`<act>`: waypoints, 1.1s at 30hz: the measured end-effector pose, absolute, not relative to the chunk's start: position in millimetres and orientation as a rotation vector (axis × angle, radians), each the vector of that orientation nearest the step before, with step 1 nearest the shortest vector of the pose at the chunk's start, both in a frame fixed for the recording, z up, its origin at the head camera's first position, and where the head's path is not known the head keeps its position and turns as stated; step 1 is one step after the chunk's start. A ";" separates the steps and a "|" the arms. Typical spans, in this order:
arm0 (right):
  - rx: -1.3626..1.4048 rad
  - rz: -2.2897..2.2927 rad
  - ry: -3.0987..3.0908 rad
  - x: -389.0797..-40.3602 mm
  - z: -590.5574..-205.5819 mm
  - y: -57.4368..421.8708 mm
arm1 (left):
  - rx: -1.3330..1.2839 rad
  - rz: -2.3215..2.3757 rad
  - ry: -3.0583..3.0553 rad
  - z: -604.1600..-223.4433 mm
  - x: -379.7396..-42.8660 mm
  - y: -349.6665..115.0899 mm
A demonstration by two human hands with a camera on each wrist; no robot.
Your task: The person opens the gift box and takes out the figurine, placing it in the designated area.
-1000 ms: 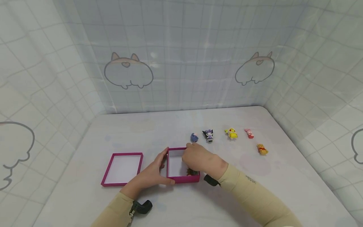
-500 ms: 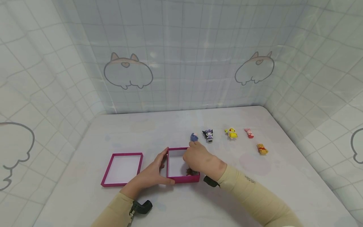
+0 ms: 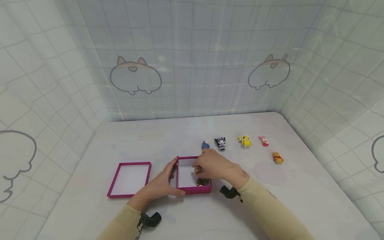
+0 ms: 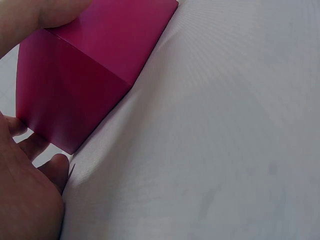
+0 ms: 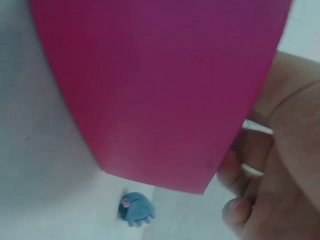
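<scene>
My left hand (image 3: 159,184) grips a magenta box (image 3: 196,190) with a white inside, thumb at the front corner and fingers along the left side. In the left wrist view its fingers lie against the box's outer wall (image 4: 75,90). My right hand (image 3: 214,165) reaches over the box's right wall, with a small brown figurine (image 3: 197,169) between its thumb and fingers, inside the box. Another dark brown figurine (image 3: 201,182) lies in the front right corner. In the right wrist view the magenta wall (image 5: 160,100) hides the right fingertips.
A shallow magenta-rimmed lid (image 3: 129,163) lies inside up at the left. Behind the box are a blue figurine (image 3: 205,145) and a black-and-purple figurine (image 3: 221,143). Further right are a yellow figurine (image 3: 245,141), a pink one (image 3: 264,141) and an orange bear figurine (image 3: 277,158).
My right hand has turned and its wrist has shifted slightly right, so the brown figurine between thumb and fingers now shows. My left hand and the box have stayed still.
</scene>
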State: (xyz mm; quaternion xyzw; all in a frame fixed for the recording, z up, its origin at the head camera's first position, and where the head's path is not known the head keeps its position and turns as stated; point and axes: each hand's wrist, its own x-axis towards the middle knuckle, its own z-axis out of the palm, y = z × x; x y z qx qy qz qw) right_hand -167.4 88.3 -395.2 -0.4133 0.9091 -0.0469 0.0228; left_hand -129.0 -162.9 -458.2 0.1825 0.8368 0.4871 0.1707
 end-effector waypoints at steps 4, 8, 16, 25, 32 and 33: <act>-1.319 -0.325 2.797 -168.6 -399.2 94.1 | 0.493 1.372 2.383 -458.1 -128.8 -162.2; -1.283 -0.459 2.776 -168.4 -400.1 98.5 | 0.504 1.368 2.388 -458.6 -129.5 -162.3; -1.252 -0.601 2.830 -166.9 -393.1 112.1 | 0.526 1.386 2.375 -460.5 -130.9 -162.7; -1.163 -0.681 2.833 -167.5 -390.2 127.5 | 0.490 1.361 2.406 -461.7 -130.4 -162.6; -1.120 -0.699 2.895 -167.4 -387.9 146.4 | 0.499 1.373 2.401 -462.9 -130.3 -162.0; -1.088 -0.703 2.901 -166.6 -387.0 150.5 | 0.501 1.376 2.399 -462.7 -130.3 -162.1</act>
